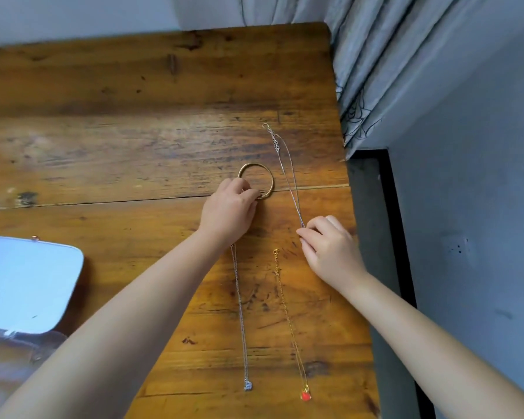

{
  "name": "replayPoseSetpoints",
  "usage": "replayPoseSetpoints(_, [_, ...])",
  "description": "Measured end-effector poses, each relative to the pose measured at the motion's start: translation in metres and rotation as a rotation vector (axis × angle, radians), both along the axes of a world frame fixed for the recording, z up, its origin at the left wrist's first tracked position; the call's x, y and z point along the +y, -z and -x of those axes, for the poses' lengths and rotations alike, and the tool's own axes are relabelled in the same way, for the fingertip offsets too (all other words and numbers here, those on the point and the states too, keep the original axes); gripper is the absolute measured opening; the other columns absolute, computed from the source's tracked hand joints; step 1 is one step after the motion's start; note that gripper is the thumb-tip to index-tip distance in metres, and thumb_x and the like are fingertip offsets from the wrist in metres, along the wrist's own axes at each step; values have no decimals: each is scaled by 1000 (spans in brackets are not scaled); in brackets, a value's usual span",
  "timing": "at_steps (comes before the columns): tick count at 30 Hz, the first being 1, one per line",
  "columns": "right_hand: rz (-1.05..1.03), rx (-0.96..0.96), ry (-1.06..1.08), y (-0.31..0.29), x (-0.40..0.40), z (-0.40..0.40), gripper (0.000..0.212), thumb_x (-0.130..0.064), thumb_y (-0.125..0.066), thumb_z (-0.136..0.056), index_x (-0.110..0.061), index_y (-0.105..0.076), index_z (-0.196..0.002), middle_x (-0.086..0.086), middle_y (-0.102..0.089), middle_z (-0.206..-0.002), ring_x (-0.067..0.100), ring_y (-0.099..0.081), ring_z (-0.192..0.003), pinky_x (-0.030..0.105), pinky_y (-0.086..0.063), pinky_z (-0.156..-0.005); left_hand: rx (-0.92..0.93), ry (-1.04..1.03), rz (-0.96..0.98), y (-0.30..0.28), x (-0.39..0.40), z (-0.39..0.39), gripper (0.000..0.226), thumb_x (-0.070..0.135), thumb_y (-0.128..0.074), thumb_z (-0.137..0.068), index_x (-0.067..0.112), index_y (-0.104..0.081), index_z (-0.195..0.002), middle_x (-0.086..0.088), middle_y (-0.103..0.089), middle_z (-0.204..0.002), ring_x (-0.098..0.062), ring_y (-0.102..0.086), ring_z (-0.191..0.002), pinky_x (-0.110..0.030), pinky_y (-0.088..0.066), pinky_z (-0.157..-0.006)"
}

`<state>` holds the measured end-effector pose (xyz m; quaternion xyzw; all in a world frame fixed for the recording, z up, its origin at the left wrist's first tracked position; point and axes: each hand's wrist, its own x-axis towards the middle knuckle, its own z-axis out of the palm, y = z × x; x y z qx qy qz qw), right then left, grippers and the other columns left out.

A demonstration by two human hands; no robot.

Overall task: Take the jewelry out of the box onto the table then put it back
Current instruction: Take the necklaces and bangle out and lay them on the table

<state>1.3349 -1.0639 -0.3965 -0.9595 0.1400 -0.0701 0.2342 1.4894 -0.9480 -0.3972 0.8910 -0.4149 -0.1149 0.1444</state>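
Observation:
A gold bangle (268, 173) lies on the wooden table (133, 131), and my left hand (229, 210) pinches its near edge. My right hand (330, 246) pinches the near end of a thin silver chain (286, 164) that stretches away toward its clasp at the far end. Two more necklaces lie stretched out nearer to me: a silver one with a small clear pendant (242, 322) and a gold one with a red pendant (289, 322). The jewelry box (25, 285) stands open at the left edge, its mirrored lid raised; its inside is mostly out of view.
The table's right edge (357, 267) runs just beside my right hand, with a dark gap and a grey wall beyond it. A grey curtain (390, 71) hangs at the far right corner.

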Motion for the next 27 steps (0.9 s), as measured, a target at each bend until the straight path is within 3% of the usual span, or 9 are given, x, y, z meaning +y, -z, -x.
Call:
replayPoseSetpoints(4, [-18,33,47,1,7,10,15,3,-73,-66,1,-70,-80,17,-67,-75,34,-63,-70,38,-58,-52,-41,-1,11,-4,3,7,25,4,-53,-85,0,-63,-107,-22,-61,-110,-37,-54,-103,-45,-53,-66])
replayPoseSetpoints(10, [-39,26,135,-2,16,11,19,7,-70,-68,2,-69,-87,21,-68,-84,36,-63,-78,41,-58,-61,-54,-23,57,-21,30,22,27,-12,-71,-58,-5,-68,-84,-28,-68,-88,-41,-65,-76,-40,-54,-47])
replayPoseSetpoints(14, [-31,-2,175,-13,36,-6,18,6,-65,-72,4,-68,-90,24,-68,-95,41,-61,-91,49,-57,-73,-31,-81,71,-31,67,21,25,-13,-72,-58,-5,-69,-82,-28,-68,-87,-42,-65,-76,-41,-55,-55])
replayPoseSetpoints(22, [-48,-174,48,-43,152,-79,15,8,-62,-68,5,-68,-81,27,-67,-87,43,-62,-85,49,-49,-76,-59,-214,163,-51,199,-14,15,-13,-63,-67,-8,-69,-80,-30,-67,-89,-45,-63,-83,-46,-55,-68])
replayPoseSetpoints(27, [-67,-244,5,-45,265,-117,13,7,-58,-68,5,-67,-78,27,-67,-81,43,-62,-80,48,-51,-75,-112,-182,212,-48,313,-51,12,-15,-62,-65,-9,-68,-74,-29,-69,-81,-45,-65,-75,-47,-56,-61])
